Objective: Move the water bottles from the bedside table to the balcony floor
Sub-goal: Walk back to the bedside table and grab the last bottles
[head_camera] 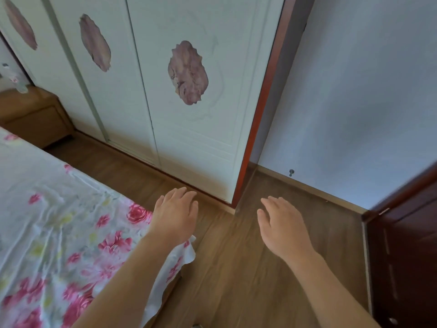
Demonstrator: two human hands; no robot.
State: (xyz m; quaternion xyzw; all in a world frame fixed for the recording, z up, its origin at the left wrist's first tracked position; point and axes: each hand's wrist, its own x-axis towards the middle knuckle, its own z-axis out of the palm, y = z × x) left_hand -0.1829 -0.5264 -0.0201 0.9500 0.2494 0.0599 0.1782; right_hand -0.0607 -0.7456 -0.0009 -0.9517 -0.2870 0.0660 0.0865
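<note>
At 9 o'clock, far left edge, the water bottles (14, 79) are standing on the bedside table (35, 114), blurred; you can't tell how many. They are well apart from both your hands. The table is sitting against the wardrobe (132, 86), at the head of the bed.

At 8 o'clock the floral bedsheet (54, 221) is covering the bed, pink roses on pale cloth, with its corner hanging off the mattress edge near your left forearm.

From 11 to 12 o'clock the white wardrobe doors are running across the frame, each carrying a purple-pink oval decal (188, 72). A red-brown trim strip (260, 110) is edging the wardrobe's right side.

Near 6 o'clock, just left of centre, your left hand (176, 215) is hovering palm down, fingers spread loosely, holding nothing. It is sitting over the bed corner and the wooden floor (236, 268).

Just right of centre your right hand (281, 223) is hovering palm down too, fingers relaxed and apart, gripping nothing, over bare floor. The two hands are near each other, not touching.

At 2 o'clock the pale blue wall (354, 91) is filling the right side, with a small metal door stopper (291, 172) sitting low on it near the skirting board.

At 4 o'clock the dark brown door (406, 256) is standing open at the frame edge.
</note>
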